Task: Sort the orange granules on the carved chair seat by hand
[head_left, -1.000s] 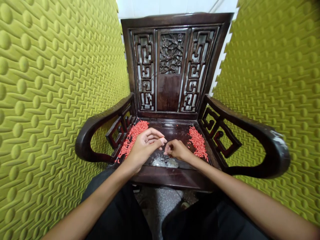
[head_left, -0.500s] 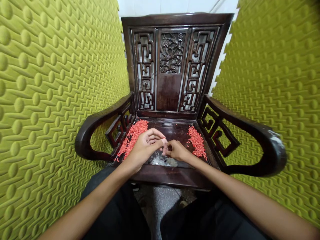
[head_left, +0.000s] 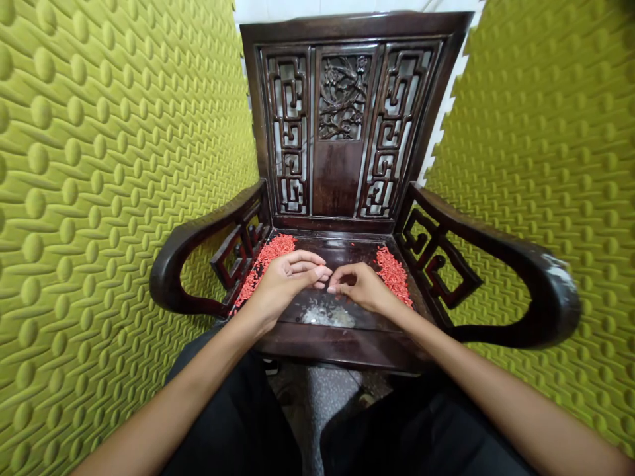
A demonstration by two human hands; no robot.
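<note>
Here we go, looking straight down into a dark carved wooden armchair (head_left: pixel 338 177), with all the action over its seat (head_left: pixel 347 254). And there's the change: the left hand (head_left: pixel 288 284) and the right hand (head_left: pixel 360 287) have just eased apart, fingertips that were nearly meeting a moment ago now parted by a narrow gap.

Left grip: fingers curled in and pressed together, thumb alongside, tips aimed at three o'clock. Right grip: curled as well, thumb and forefinger pinched together, tips aimed at nine o'clock. Is anything held in either one? From up here I can't tell, the fingers hide it.

Under that gap, at six o'clock, sits a small heap of pale grains (head_left: pixel 327 317), now in full view, with neither hand touching it. The left wrist is just beside a heap of red grains (head_left: pixel 265 260) at ten o'clock, banked against the left arm of the chair. Over at two o'clock, near the right hand, a second heap of red grains (head_left: pixel 393 276) runs along the other side of the seat.

Walling it all in, olive-green dimpled foam panels (head_left: pixel 124 198), and black trousers (head_left: pixel 233 423) at the bottom of the view.
</note>
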